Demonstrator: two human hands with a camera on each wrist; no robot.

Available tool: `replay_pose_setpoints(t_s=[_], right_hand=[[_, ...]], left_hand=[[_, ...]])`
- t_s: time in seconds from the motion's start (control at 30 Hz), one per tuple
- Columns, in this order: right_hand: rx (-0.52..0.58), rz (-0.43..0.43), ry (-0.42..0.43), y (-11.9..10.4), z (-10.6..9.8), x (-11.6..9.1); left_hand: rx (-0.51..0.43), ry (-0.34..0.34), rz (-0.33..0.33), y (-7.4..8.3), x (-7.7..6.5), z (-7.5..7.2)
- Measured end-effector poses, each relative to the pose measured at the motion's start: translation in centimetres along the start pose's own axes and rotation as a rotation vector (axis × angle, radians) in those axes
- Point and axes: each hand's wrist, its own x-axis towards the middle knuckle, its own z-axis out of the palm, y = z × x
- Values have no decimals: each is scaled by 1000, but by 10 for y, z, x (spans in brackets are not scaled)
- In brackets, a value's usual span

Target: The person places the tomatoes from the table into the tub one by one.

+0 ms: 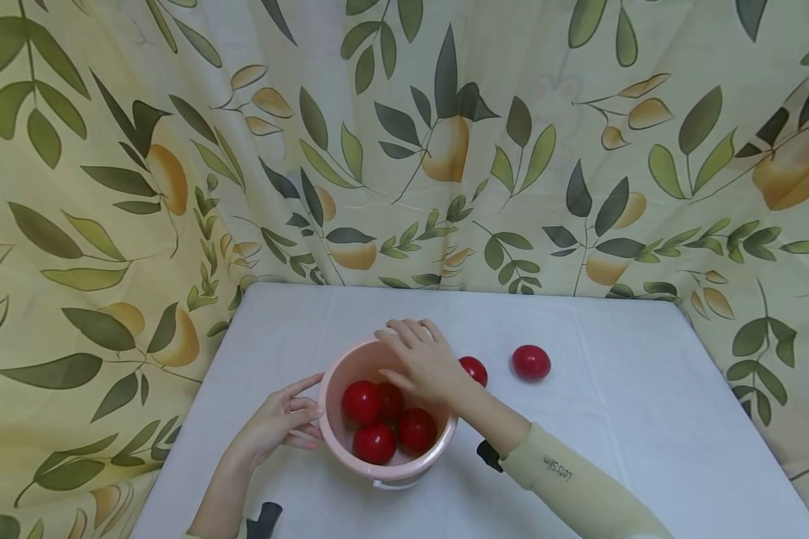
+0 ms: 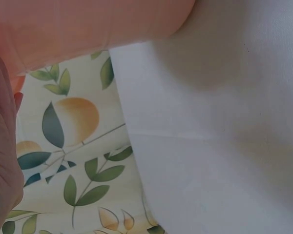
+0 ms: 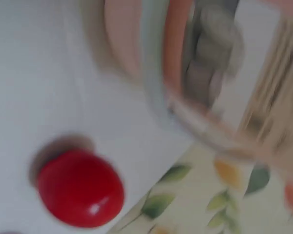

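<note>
A pink bucket (image 1: 387,470) stands on the white table with several shiny red balls (image 1: 374,443) at its bottom. At the bucket's left side is my left hand (image 1: 276,419), its fingers spread loosely and touching the outer wall near the rim. My right hand (image 1: 421,363) reaches over the far right part of the rim, fingers extended and thumb over the opening, with no ball visible in it. Beyond the right wrist lies a red ball (image 1: 473,370), partly covered by the forearm. Another red ball (image 1: 531,362) rests farther right.
The white tabletop (image 1: 620,419) ends at a far edge before a curtain (image 1: 404,224) printed with leaves and fruit. A white handle (image 1: 398,485) hangs at the bucket's near side. Dark straps (image 1: 490,455) sit at both wrists.
</note>
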Motion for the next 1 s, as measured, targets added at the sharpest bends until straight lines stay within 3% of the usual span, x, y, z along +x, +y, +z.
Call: replay_pose_setpoints(t_s=[0.13, 0.47, 0.73, 1.0], right_hand=[[-63, 140, 53, 30, -8, -11], [-116, 487, -14, 103, -6, -57], [-114, 655, -79, 140, 6, -98], [-51, 785, -224, 157, 20, -131]], left_hand=[[3, 5, -5, -1, 1, 0], [0, -1, 3, 0, 0, 0], [5, 12, -3, -2, 2, -1], [6, 14, 1, -3, 2, -1]])
